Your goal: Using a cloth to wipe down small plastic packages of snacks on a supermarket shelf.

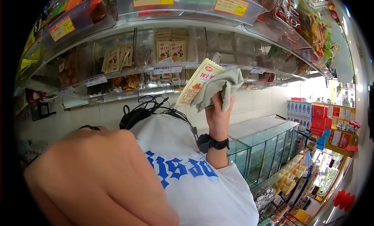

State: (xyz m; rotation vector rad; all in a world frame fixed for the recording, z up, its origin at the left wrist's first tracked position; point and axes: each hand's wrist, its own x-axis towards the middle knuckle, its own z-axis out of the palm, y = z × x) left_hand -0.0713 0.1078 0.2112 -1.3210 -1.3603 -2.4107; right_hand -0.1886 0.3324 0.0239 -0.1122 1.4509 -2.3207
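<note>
I find the right hand clamped on a grey cloth and, with it, a cream packet, held up before the shelves. The left hand is near the lens, its grip hidden; I cannot tell its state. Step in hand, in my judgement: wiping the packet. Next move calls for steadying the packet under the cloth.

Left hand looms large at lower left, close to lens, slightly blurred; rounded back and bent knuckles show, fingertips hidden, so grip unclear. Right forearm points upward out of short white sleeve, black band round wrist. Right hand raised, seen just below front edge of lower shelf, fingers bent, clasped in grip, partly covered.
</note>
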